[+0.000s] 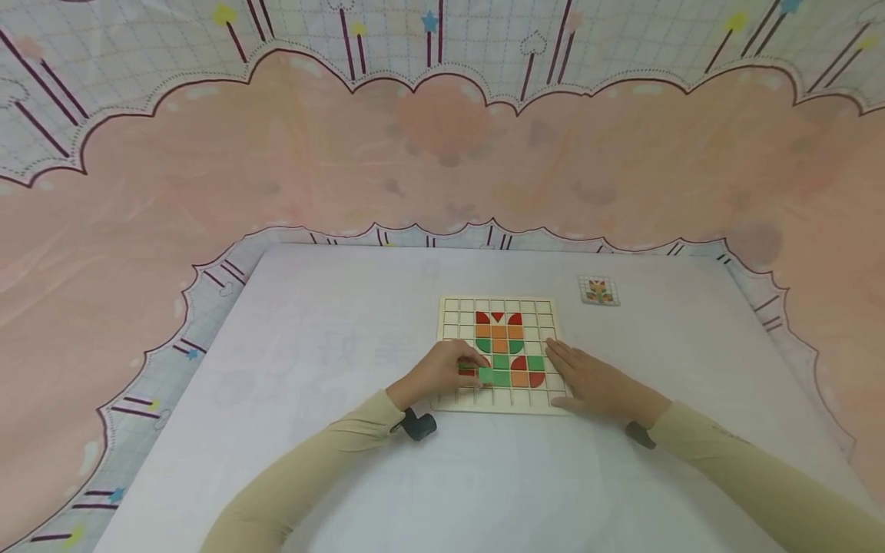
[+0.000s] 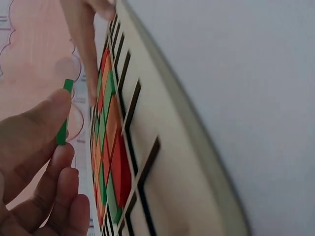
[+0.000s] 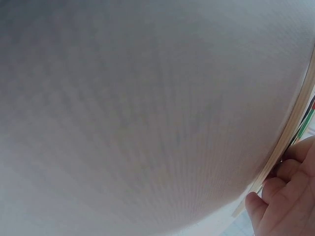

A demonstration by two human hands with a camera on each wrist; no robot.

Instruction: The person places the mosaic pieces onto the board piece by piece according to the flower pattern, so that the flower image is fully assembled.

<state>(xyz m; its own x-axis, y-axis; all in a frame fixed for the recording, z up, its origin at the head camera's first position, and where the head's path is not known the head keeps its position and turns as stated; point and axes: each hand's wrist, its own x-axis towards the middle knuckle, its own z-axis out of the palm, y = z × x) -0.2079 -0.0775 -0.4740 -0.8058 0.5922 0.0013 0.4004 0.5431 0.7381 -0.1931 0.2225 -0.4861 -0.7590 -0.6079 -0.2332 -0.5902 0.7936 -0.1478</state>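
Note:
A wooden grid board (image 1: 508,406) bears red, orange and green tiles set in a tulip-like pattern. My left hand (image 1: 444,369) is over the board's left half and pinches a small green square tile (image 2: 63,123) between thumb and fingers. In the left wrist view that tile is held edge-on, apart from the board's face. My right hand (image 1: 601,382) rests along the board's right edge with its fingers extended. Part of the pattern's lower left is hidden behind the left hand.
A small card (image 1: 598,291) with a similar flower pattern on a grid lies beyond the board to the right. The white tabletop (image 1: 332,307) surrounds the board, and a patterned pink cloth (image 1: 332,161) hangs behind it.

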